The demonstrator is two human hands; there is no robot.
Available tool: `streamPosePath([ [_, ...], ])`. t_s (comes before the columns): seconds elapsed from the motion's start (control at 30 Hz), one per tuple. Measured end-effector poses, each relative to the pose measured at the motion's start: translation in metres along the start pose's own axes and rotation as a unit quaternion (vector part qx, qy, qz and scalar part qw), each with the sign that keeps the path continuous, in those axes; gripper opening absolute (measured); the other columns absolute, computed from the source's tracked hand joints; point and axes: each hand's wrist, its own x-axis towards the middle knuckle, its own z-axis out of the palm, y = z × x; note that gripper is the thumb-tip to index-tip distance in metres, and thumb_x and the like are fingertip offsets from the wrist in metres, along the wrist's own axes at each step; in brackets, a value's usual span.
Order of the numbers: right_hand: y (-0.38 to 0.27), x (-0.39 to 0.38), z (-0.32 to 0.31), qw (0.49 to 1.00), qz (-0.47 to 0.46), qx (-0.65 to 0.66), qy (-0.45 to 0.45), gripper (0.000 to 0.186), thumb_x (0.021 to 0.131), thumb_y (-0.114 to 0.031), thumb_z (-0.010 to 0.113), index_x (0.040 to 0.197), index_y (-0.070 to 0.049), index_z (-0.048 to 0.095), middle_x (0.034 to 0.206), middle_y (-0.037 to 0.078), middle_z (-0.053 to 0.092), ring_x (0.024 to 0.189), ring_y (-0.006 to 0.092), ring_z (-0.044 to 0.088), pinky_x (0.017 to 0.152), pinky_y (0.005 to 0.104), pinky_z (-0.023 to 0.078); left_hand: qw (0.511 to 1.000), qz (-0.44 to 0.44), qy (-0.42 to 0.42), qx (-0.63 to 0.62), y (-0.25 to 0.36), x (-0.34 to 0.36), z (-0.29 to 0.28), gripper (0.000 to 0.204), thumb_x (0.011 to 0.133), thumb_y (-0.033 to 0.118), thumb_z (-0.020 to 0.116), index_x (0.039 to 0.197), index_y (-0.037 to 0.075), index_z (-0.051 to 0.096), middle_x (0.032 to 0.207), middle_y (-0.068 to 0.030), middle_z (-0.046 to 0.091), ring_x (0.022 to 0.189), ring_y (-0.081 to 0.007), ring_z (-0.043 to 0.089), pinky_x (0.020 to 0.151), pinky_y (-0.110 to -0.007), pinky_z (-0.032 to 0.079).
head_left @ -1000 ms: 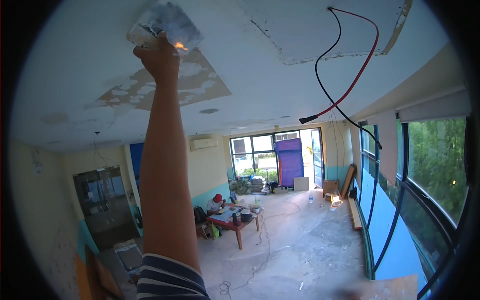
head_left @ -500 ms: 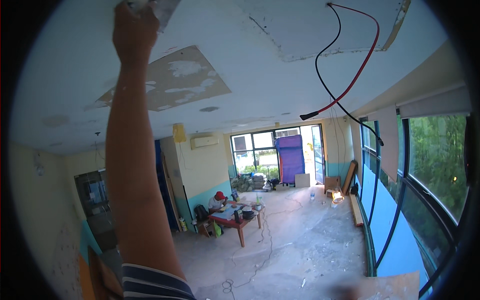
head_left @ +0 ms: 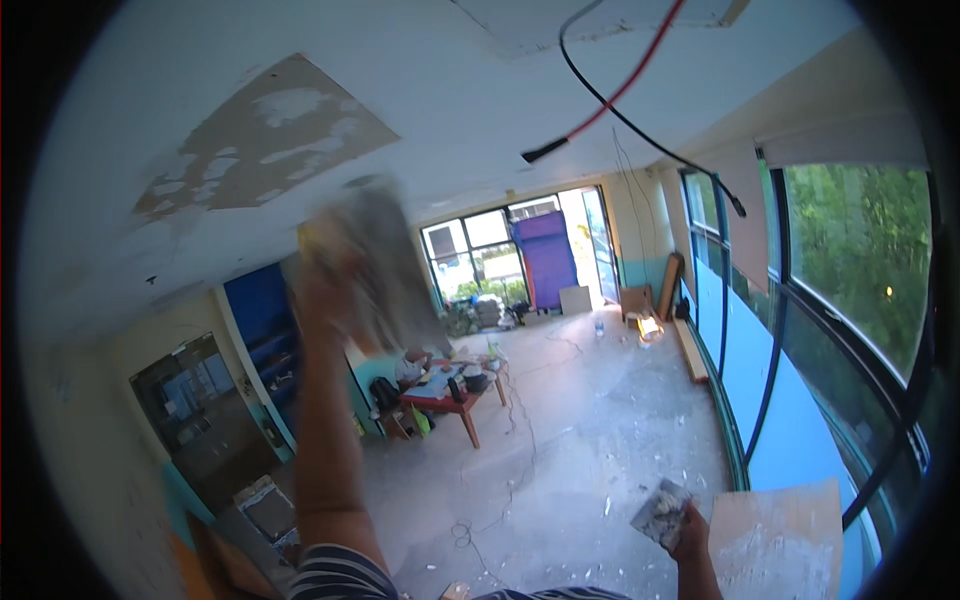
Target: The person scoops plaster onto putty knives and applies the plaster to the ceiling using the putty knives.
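Note:
My left hand [head_left: 335, 295], blurred by motion, is raised in front of me and closed on a flat grey plastering trowel [head_left: 390, 265]. The trowel's broad blade is smeared too, and its handle is mostly hidden by the hand. Low on the right, my right hand [head_left: 690, 532] grips a square grey putty blade [head_left: 663, 513] with lumps of pale filler on its face. Overhead at the left, the ceiling has a brownish patch panel [head_left: 270, 140] partly covered with white filler.
Black and red cables [head_left: 615, 100] hang from the ceiling. A pale board [head_left: 780, 545] stands at the lower right beside the windows. Farther off, a person [head_left: 410, 370] sits by a red table [head_left: 445, 402]. A thin cord [head_left: 512, 480] and debris lie on the floor.
My left hand has come down from the ceiling with the trowel. My right hand has come into clear view with the putty blade. The view has tilted downward and turned right.

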Motion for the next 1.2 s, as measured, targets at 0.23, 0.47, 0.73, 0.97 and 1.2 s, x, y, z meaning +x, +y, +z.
streamPosePath([
  [0.23, 0.009, -0.01, 0.087, 0.993, 0.116, -0.005, -0.005, 0.041, 0.099, -0.03, 0.044, 0.123, 0.003, 0.052, 0.112, 0.017, 0.063, 0.096, 0.0304, 0.066, 0.086, 0.0469, 0.054, 0.697, -0.449, -0.477, -0.29, -0.135, -0.281, 0.208, 0.048, 0.084, 0.031, 0.069, 0.116, -0.002, 0.059, 0.1, -0.012, 0.063, 0.089, -0.0184, 0.06, 0.08, -0.034, 0.05],
  [0.47, 0.016, -0.001, 0.095, 0.987, 0.123, -0.067, 0.075, 0.043, 0.1, -0.033, 0.042, 0.123, 0.002, 0.053, 0.108, 0.016, 0.066, 0.092, 0.0259, 0.067, 0.084, 0.0396, 0.056, 0.512, -0.52, -0.59, -0.346, -0.144, -0.364, 0.265, 0.042, 0.088, 0.027, 0.065, 0.116, -0.002, 0.052, 0.095, -0.0153, 0.065, 0.079, -0.0237, 0.067, 0.072, -0.039, 0.057],
  [0.73, 0.014, -0.016, 0.085, 0.993, -0.029, -0.069, 0.096, 0.042, 0.1, -0.032, 0.046, 0.129, -0.001, 0.046, 0.116, 0.015, 0.061, 0.098, 0.0246, 0.065, 0.086, 0.0403, 0.055, 0.652, -0.376, -0.628, -0.197, -0.178, -0.363, 0.246, 0.058, 0.082, 0.024, 0.07, 0.125, -0.008, 0.047, 0.104, -0.0166, 0.064, 0.086, -0.0205, 0.064, 0.077, -0.033, 0.052],
  [0.97, 0.014, -0.018, 0.091, 0.937, -0.227, -0.231, 0.128, 0.043, 0.099, -0.026, 0.051, 0.131, 0.0, 0.04, 0.118, 0.01, 0.057, 0.101, 0.0192, 0.06, 0.088, 0.0359, 0.051, 0.773, -0.291, -0.516, -0.227, -0.132, -0.34, 0.205, 0.049, 0.078, 0.022, 0.071, 0.116, -0.003, 0.051, 0.099, -0.0141, 0.065, 0.086, -0.0215, 0.064, 0.077, -0.033, 0.051],
  [1.2, 0.02, -0.029, 0.104, 0.859, -0.317, -0.393, 0.088, 0.038, 0.1, -0.021, 0.047, 0.129, 0.002, 0.041, 0.119, 0.009, 0.056, 0.107, 0.0147, 0.054, 0.092, 0.0312, 0.044, 0.816, -0.146, -0.508, -0.234, -0.096, -0.34, 0.212, 0.043, 0.082, 0.022, 0.066, 0.115, -0.002, 0.051, 0.096, -0.0185, 0.066, 0.087, -0.0284, 0.066, 0.078, -0.037, 0.051],
])
